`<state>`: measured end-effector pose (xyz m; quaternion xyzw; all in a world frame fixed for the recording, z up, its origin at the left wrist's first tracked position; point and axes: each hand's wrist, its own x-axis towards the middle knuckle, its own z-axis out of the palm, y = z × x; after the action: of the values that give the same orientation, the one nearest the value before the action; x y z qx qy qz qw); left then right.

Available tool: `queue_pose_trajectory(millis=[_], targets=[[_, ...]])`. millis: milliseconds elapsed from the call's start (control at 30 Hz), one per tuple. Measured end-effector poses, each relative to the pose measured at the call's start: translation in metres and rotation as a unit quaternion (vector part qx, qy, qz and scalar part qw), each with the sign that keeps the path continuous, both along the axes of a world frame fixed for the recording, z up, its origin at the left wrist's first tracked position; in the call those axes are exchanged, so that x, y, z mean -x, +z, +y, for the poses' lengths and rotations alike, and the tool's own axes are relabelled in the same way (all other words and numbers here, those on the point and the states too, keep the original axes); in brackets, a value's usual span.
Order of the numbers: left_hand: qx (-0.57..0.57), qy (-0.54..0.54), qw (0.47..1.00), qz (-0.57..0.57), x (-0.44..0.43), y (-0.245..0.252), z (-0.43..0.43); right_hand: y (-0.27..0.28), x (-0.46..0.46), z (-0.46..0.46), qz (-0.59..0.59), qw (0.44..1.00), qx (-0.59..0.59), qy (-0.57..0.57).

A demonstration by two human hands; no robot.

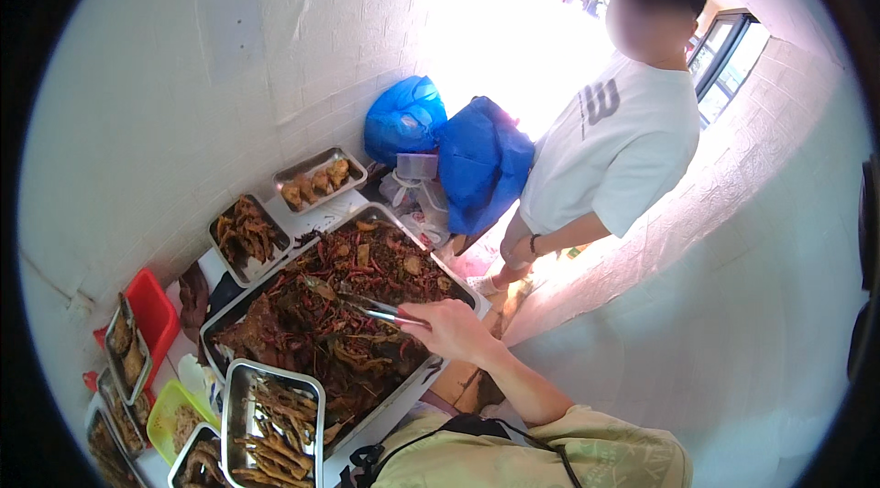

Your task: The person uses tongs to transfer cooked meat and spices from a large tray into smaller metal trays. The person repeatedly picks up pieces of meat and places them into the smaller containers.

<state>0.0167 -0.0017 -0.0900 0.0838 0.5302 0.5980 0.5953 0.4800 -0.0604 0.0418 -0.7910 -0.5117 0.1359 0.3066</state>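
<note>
My right hand (450, 331) is closed around the handles of metal tongs (381, 313). The tips of the tongs reach into a large metal tray (395, 216) filled with dark braised food, red chilies and spices; what they touch there is hard to tell. My left hand is out of view. A smaller steel tray (313, 392) of cooked chicken feet overlaps the large tray's near left corner. Beyond the large tray's far left edge stand a steel tray (240, 275) of browned meat pieces and another steel tray (278, 182) with several golden pieces.
A person (619, 124) in a white shirt stands beyond the table, hands together. Blue plastic bags (405, 118) and clear containers (416, 166) sit at the far end. At the left are a red basket (157, 313), a yellow-green basket (161, 419) and more food trays (127, 350) near the wall.
</note>
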Motion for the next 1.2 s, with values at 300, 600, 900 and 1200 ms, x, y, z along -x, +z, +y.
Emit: queue_pose_trajectory(millis=[300,600,900,1200], targets=[[-0.068,-0.028,0.993,-0.088,-0.011,0.015,0.001,-0.007,0.006,-0.015,0.030,0.996,0.079,-0.036],[-0.136,-0.019,0.984,-0.112,-0.007,0.023,-0.009,-0.021,0.007,-0.006,0.019,0.997,0.060,-0.037],[-0.103,0.035,0.991,-0.081,-0.001,0.010,-0.016,-0.016,0.015,0.019,0.033,0.997,0.051,-0.045],[-0.136,-0.007,0.987,-0.088,-0.027,0.035,-0.003,-0.024,0.012,0.004,0.106,0.992,-0.007,-0.064]])
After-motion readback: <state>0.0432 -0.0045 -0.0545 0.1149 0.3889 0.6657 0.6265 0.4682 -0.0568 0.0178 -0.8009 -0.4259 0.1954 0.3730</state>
